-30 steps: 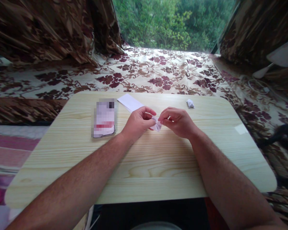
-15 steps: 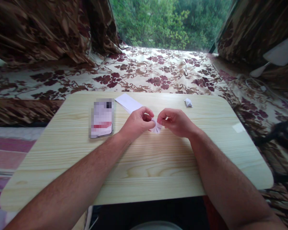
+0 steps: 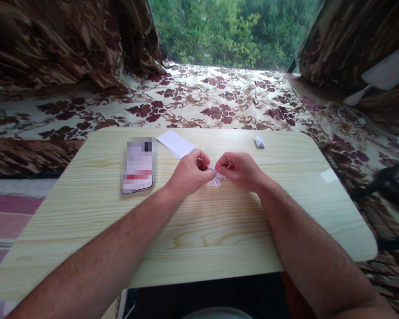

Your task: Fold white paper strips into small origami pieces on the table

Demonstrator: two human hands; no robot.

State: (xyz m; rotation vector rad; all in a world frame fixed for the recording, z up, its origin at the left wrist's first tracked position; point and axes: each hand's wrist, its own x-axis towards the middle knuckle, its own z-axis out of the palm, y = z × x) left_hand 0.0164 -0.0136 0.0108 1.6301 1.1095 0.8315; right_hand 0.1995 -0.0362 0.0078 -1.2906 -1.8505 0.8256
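Note:
A small folded piece of white paper (image 3: 216, 177) sits just above the wooden table (image 3: 193, 230), pinched from both sides. My left hand (image 3: 189, 173) is closed on its left part, thumb and fingers curled over it. From the right, my right hand (image 3: 240, 170) pinches the same piece with fingers tucked in. Most of the paper is hidden by my fingers. A flat white paper strip (image 3: 175, 143) lies just behind my left hand.
A phone (image 3: 138, 165) lies face up to the left of my hands. A small crumpled or folded white paper bit (image 3: 259, 141) rests at the back right. Flowered cloth (image 3: 199, 97) and curtains surround the table; white cables lie at the far right.
My hands have drawn closer together on the paper and the fingers have curled tighter. The view has shifted slightly to the right.

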